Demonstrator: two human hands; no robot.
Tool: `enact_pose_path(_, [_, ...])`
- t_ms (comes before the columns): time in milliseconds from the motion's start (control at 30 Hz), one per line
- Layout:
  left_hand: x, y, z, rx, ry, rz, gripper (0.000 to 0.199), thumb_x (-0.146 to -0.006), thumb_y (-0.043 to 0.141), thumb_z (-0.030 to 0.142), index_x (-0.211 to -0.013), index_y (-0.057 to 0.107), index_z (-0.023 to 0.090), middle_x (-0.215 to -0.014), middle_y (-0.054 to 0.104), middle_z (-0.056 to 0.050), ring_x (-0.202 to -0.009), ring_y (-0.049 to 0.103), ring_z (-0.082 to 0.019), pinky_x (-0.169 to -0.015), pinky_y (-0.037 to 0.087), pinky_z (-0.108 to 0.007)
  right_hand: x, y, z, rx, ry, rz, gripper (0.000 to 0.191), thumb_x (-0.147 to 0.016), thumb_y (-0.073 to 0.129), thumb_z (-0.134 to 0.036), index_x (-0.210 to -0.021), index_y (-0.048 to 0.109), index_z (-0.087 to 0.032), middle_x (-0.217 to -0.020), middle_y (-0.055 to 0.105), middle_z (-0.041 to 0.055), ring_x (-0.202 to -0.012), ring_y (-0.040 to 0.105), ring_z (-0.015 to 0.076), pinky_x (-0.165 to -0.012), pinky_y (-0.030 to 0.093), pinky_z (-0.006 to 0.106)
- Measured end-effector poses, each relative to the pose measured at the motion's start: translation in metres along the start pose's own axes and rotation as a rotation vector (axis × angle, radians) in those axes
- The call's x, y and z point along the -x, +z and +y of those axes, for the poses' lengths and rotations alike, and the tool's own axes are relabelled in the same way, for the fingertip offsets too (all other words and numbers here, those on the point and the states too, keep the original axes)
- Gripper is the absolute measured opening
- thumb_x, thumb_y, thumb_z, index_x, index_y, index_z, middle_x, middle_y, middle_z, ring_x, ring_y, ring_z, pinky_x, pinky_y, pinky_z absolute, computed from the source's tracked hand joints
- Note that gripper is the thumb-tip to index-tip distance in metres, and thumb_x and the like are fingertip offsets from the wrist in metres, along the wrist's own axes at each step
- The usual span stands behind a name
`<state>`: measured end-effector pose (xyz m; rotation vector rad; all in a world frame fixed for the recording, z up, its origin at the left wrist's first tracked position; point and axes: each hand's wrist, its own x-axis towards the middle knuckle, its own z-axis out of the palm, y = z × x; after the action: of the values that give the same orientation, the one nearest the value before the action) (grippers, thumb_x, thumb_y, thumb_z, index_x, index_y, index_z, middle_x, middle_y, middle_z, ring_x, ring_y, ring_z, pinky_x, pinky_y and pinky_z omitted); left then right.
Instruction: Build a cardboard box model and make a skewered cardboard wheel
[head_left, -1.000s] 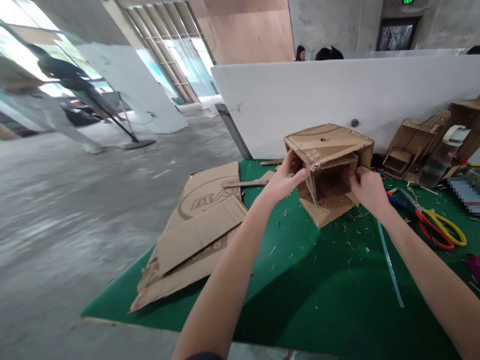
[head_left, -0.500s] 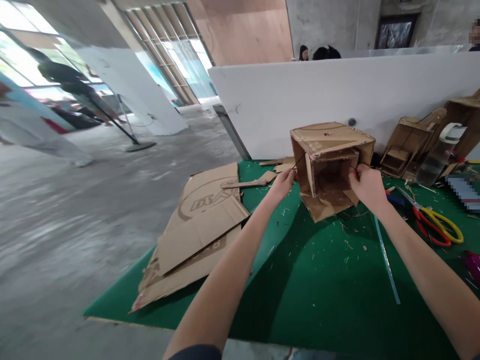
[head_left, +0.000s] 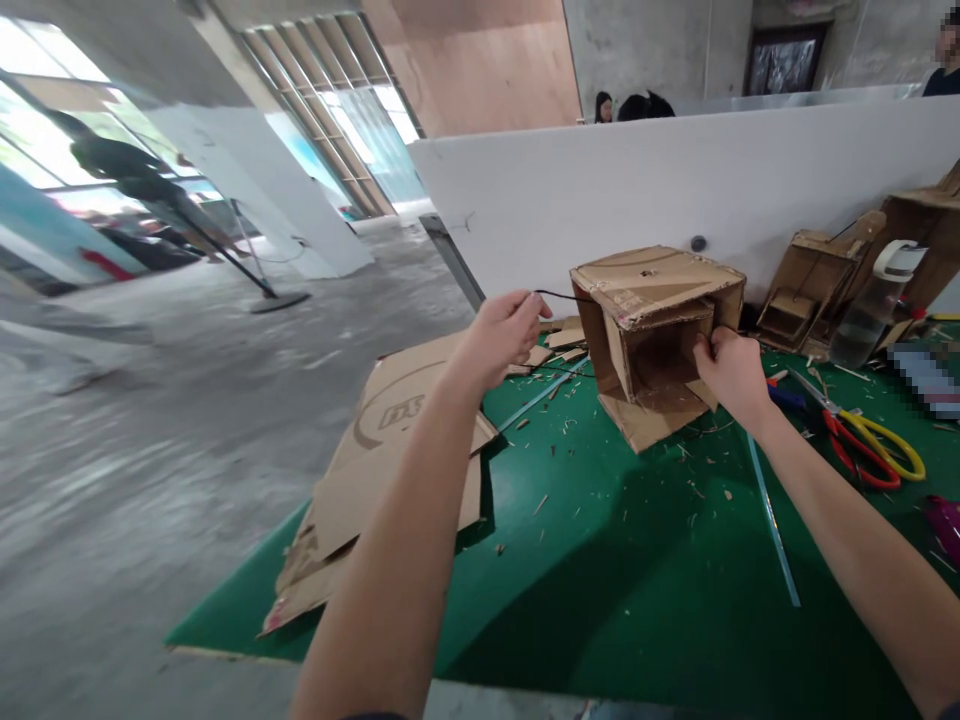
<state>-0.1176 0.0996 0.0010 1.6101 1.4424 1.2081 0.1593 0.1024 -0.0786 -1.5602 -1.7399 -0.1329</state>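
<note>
A cardboard box (head_left: 656, 285) with a smaller open box nested inside it rests on the green table (head_left: 570, 600). A thin black cord (head_left: 562, 296) runs from the box's left side to my left hand (head_left: 501, 340), whose fingers are pinched on it left of the box. A second stretch of dark cord shows below that hand. My right hand (head_left: 731, 370) is closed on the right edge of the inner box, thumb at its opening.
Flat cardboard sheets (head_left: 382, 480) lie on the left. Scissors (head_left: 862, 430), a blue strip (head_left: 772, 520), a water bottle (head_left: 877, 305) and another cardboard structure (head_left: 806, 285) are on the right. A white partition (head_left: 525, 220) stands behind; people are farther off.
My left hand has moved left and up, away from the box, drawing the black cord out with it. The right hand stays on the inner box.
</note>
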Motion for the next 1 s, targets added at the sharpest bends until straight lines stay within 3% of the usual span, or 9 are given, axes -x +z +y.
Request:
enact_pose_path(167, [0.042,-0.029,0.05,0.206,-0.134,-0.133,0.031,-0.078,0.067,0.044,-0.07,0.05,0.02,-0.05,0.026,0.007,-0.037,0.018,-0.001,-0.034,0.008,-0.014,-0.001,-0.001,0.002,0.012,0.001,0.02,0.029,-0.09,0.046,-0.03,-0.068,0.06,-0.017,-0.056,0.062,0.0082,-0.051,0.056,0.0187,-0.053,0.03,0.029])
enact_pose_path(267, [0.054,-0.038,0.064,0.347,-0.052,-0.029,0.025,-0.082,0.061,0.042,-0.075,0.052,0.021,-0.051,0.028,0.007,-0.038,0.012,-0.002,-0.034,0.004,-0.015,-0.001,-0.001,0.002,0.018,-0.003,0.02,0.029,-0.09,0.046,-0.031,-0.067,0.059,-0.017,-0.056,0.062,0.0081,-0.052,0.056,0.0188,-0.053,0.03,0.029])
enact_pose_path(433, [0.044,-0.034,0.051,0.565,0.241,0.133,0.013,-0.087,0.053,0.035,-0.085,0.055,0.022,-0.071,0.053,0.003,-0.057,0.047,-0.007,-0.051,0.043,-0.021,0.001,0.0,-0.003,0.001,-0.032,0.017,0.029,-0.09,0.045,-0.031,-0.067,0.058,-0.018,-0.056,0.061,0.0077,-0.052,0.056,0.0187,-0.053,0.03,0.029])
enact_pose_path(500, [0.035,-0.035,0.035,0.548,0.231,0.064,0.017,-0.079,0.064,0.034,-0.093,0.058,0.026,-0.08,0.06,0.004,-0.057,0.049,-0.008,-0.049,0.042,-0.022,0.001,0.0,-0.003,0.008,-0.024,0.021,0.03,-0.09,0.045,-0.031,-0.067,0.058,-0.018,-0.057,0.062,0.0084,-0.053,0.057,0.0193,-0.053,0.03,0.029])
enact_pose_path(600, [0.022,-0.046,0.01,0.283,0.164,-0.036,0.031,-0.072,0.071,0.028,-0.101,0.062,0.026,-0.079,0.064,0.004,-0.043,0.032,-0.004,-0.038,0.022,-0.019,-0.001,0.0,0.001,0.009,0.002,0.028,0.031,-0.09,0.045,-0.031,-0.065,0.057,-0.018,-0.056,0.062,0.0086,-0.053,0.057,0.0196,-0.053,0.029,0.03])
enact_pose_path(767, [0.0,-0.082,-0.007,-0.56,0.087,-0.006,0.026,-0.069,0.075,0.021,-0.094,0.07,0.019,-0.066,0.064,0.003,-0.059,0.052,-0.01,-0.052,0.036,-0.019,-0.006,-0.002,0.009,0.003,0.04,0.031,0.031,-0.089,0.045,-0.032,-0.065,0.057,-0.019,-0.056,0.061,0.0078,-0.052,0.056,0.0189,-0.053,0.03,0.029])
enact_pose_path(833, [-0.008,-0.094,-0.011,-0.714,0.088,0.015,0.018,-0.069,0.075,0.018,-0.087,0.071,0.018,-0.065,0.064,0.004,-0.062,0.054,-0.012,-0.056,0.037,-0.02,-0.006,-0.003,0.011,-0.002,0.045,0.033,0.031,-0.089,0.044,-0.032,-0.064,0.057,-0.018,-0.055,0.061,0.0076,-0.052,0.056,0.0188,-0.053,0.031,0.029])
enact_pose_path(900, [-0.013,-0.1,-0.017,-0.555,0.051,0.092,0.009,-0.076,0.069,0.018,-0.084,0.069,0.017,-0.065,0.064,0.004,-0.064,0.055,-0.011,-0.061,0.042,-0.021,-0.007,-0.002,0.012,-0.004,0.049,0.035,0.032,-0.089,0.044,-0.033,-0.064,0.057,-0.018,-0.055,0.06,0.0074,-0.052,0.056,0.0188,-0.053,0.031,0.029])
enact_pose_path(1000, [-0.017,-0.1,-0.026,0.063,-0.078,0.225,0.018,-0.087,0.059,0.032,-0.077,0.058,0.017,-0.063,0.06,0.003,-0.07,0.061,-0.012,-0.073,0.052,-0.03,-0.007,-0.002,0.012,-0.01,0.048,0.036,0.031,-0.089,0.045,-0.033,-0.064,0.056,-0.019,-0.055,0.06,0.0072,-0.052,0.056,0.0185,-0.053,0.031,0.029])
